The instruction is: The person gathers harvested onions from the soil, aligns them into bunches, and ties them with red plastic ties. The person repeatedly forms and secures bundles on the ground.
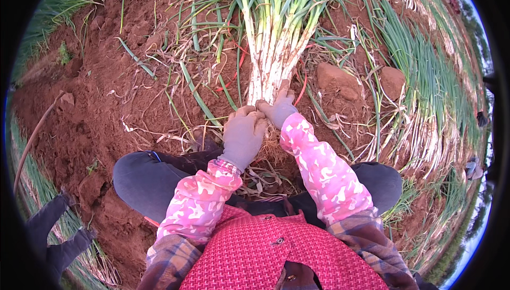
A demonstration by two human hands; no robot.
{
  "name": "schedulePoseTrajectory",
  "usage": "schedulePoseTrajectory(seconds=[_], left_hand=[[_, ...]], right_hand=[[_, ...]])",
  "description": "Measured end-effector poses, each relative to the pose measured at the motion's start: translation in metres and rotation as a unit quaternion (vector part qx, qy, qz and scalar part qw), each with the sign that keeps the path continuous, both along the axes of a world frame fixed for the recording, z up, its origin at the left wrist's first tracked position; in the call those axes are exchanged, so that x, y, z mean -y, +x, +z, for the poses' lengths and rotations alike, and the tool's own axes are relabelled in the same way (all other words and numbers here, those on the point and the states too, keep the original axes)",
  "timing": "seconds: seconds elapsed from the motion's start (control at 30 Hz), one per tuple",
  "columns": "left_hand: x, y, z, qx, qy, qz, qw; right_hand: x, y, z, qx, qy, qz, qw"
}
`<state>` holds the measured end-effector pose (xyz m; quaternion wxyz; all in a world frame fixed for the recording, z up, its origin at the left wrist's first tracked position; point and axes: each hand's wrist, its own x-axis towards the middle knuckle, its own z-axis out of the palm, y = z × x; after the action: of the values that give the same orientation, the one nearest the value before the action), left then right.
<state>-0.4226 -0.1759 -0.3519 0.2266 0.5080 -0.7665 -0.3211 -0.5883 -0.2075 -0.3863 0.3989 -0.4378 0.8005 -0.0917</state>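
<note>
A thick bunch of green onions [275, 46] lies before me on the red soil, leaves pointing away and pale stalks toward me. Its brown, stringy roots [273, 146] spread between my wrists. My left hand [244, 132], in a soiled grey glove, curls its fingers at the lower left of the stalk bases. From the right, my right hand [281, 106], gloved alike, grips the stalks just above the roots, with one finger stretched up along them. The fingertips of both hands nearly meet, and the contact beneath them is partly hidden. Red tie strips [242, 59] show beside and under the bunch.
Loose leaves [195, 90] litter the soil. Clods [338, 80] sit right of the bunch, beside long rows of pulled green onions [422, 130]. At left are a curved stick [38, 138] and another person's legs [55, 230]. My bent knees [139, 178] flank the roots.
</note>
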Motion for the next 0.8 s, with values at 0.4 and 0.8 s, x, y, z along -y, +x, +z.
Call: schedulePoseTrajectory(seconds=[0.4, 0.8], left_hand=[[-0.028, -0.023, -0.012, -0.055, -0.112, 0.047, 0.991], [0.008, 0.051, -0.081, -0.444, 0.265, 0.398, 0.758]], right_hand=[[0.008, -0.001, -0.021, -0.013, -0.012, -0.02, 1.0], [0.014, 0.005, 0.002, -0.045, 0.077, 0.002, 0.996]])
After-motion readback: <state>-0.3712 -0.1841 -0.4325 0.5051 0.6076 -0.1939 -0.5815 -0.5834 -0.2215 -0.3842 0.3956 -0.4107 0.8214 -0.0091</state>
